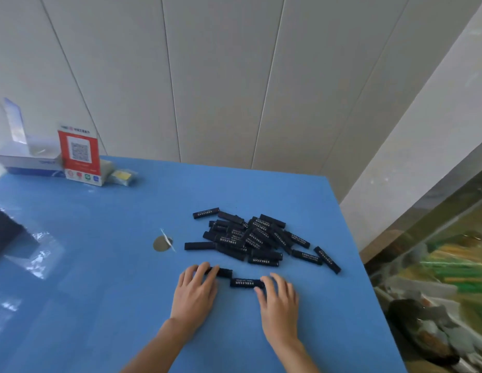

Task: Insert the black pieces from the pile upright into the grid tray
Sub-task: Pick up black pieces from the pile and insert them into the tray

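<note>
On the blue table [105,265] a pile of black pieces [257,238] lies loose and crisscrossed, each one a short flat bar with white lettering on one face. Everything else is best placed from that pile.

Just in front of the pile, toward the person, two single pieces lie flat, apart from the heap. The left hand [195,289] rests palm down with its fingers curled over one black piece [222,272], covering its left end — the right end sticks out past the fingertips. The right hand [278,294] lies beside it, fingers bent over the right end of a second black piece [245,282], thumb against its near edge; whether the piece is pinched or only pressed to the table cannot be told.

Left of the pile, close by, a small round disc [161,244] sits on the table with a thin clear strip across it. Far to the left and behind the pile stands a red QR-code sign [79,154], with a white and blue box [27,162] beside it. At the left edge, a dark object [5,232] lies on crinkled clear plastic — too cropped to identify. No grid tray can be made out.
</note>
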`<state>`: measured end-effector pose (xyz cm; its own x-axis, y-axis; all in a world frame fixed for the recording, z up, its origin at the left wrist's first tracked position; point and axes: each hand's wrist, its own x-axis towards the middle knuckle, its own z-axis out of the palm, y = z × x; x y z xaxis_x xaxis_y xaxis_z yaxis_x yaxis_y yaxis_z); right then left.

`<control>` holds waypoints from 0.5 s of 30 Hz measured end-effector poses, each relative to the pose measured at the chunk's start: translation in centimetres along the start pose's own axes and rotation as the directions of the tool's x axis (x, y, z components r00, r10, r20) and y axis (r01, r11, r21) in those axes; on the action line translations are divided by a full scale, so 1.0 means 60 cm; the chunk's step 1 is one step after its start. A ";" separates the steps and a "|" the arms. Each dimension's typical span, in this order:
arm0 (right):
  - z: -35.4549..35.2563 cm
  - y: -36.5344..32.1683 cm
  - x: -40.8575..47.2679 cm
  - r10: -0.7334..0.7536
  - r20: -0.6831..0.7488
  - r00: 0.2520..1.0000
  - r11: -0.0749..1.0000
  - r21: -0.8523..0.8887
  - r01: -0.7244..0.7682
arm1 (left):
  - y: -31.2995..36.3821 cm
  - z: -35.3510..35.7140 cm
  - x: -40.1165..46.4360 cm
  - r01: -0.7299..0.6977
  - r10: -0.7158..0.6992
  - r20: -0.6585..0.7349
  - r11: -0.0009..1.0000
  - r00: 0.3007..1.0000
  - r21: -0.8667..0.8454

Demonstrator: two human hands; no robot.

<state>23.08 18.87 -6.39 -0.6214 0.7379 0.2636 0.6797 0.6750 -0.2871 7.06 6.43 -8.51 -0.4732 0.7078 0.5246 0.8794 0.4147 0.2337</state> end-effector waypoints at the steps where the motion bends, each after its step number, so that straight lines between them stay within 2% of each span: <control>1: -0.001 0.000 -0.001 0.009 0.005 1.000 1.000 0.026 -0.009 | 0.004 -0.001 -0.003 0.025 -0.025 -0.005 1.000 1.000 0.009; 6: -0.014 0.005 0.007 -0.036 0.131 0.991 0.996 0.090 0.024 | 0.029 -0.010 -0.012 0.054 -0.055 0.020 0.998 0.998 0.035; 9: -0.023 0.010 0.017 -0.075 0.209 0.975 0.997 0.037 0.069 | 0.042 -0.013 -0.016 0.036 -0.038 0.048 0.998 0.998 0.052; 13: -0.030 0.017 0.025 -0.136 0.251 0.959 0.991 0.052 0.127 | 0.050 -0.016 -0.020 -0.019 0.008 0.129 0.996 0.992 0.086; 15: -0.033 0.026 0.025 -0.164 0.303 0.939 0.985 0.099 0.140 | 0.058 -0.032 -0.020 -0.032 0.009 0.244 0.995 0.970 0.091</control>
<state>23.95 21.05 -4.64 -0.8127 0.5825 0.0154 0.5441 0.7681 -0.3377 10.75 5.93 -6.73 -0.4640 0.8296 0.3106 0.8856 0.4424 0.1412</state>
